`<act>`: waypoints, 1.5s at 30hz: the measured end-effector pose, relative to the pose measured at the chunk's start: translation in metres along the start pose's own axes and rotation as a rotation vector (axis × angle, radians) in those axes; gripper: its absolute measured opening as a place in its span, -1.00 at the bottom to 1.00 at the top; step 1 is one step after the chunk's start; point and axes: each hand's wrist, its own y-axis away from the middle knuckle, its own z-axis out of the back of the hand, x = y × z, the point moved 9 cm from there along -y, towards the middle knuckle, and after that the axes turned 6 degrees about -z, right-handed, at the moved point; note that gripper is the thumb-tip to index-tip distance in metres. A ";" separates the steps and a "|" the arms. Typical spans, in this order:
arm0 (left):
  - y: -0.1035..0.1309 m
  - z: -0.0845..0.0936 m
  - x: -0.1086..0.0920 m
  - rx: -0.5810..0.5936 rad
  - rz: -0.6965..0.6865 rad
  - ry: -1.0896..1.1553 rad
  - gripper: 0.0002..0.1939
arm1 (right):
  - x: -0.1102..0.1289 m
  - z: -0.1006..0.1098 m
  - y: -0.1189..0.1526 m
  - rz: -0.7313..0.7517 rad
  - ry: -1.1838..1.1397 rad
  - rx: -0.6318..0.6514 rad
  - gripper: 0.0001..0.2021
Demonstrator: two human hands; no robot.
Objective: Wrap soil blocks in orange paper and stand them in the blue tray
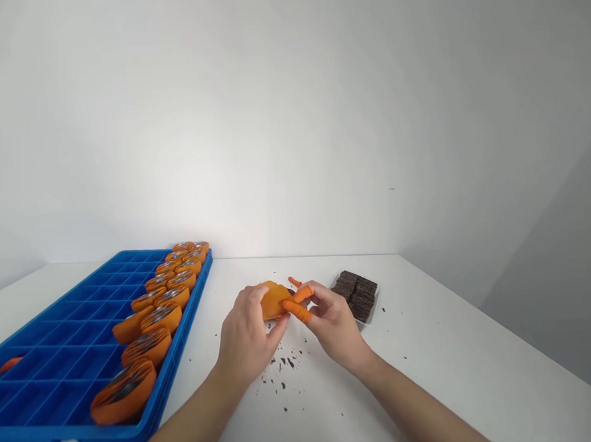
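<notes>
Near the middle of the head view, my left hand [247, 330] is closed around an orange folded piece [275, 300], thumb below and fingers on top. My right hand [334, 318] wears orange covers on its thumb and forefinger. Those two fingertips pinch at the right edge of the same orange piece, where a small dark spot shows between them. What exactly they grip is hidden. Just behind the hands is a small orange bit [294, 282]. To the right of my right hand, a white tray [372, 311] holds stacked dark brown, flaky strips [357, 292].
On the left stands a blue compartment tray [49, 369]. Several orange folded pieces [148, 347] with dark, shiny layers line its right side, and another orange bit [10, 364] lies in a left compartment. Dark crumbs [287, 363] are scattered over the white table [425, 373]. A wall rises behind.
</notes>
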 end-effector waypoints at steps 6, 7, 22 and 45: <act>0.000 0.000 -0.004 -0.002 -0.021 -0.058 -0.35 | 0.001 -0.005 0.002 0.022 -0.012 0.046 -0.67; 0.000 0.000 -0.005 0.009 -0.025 -0.053 -0.34 | 0.002 -0.005 0.003 0.031 -0.006 0.053 -0.67; 0.007 -0.020 0.001 0.204 0.097 0.062 -0.34 | 0.008 -0.003 0.008 0.061 0.103 -0.006 -0.69; 0.014 -0.031 0.011 0.301 0.193 0.063 -0.32 | 0.011 -0.010 0.016 0.279 0.311 0.071 -0.71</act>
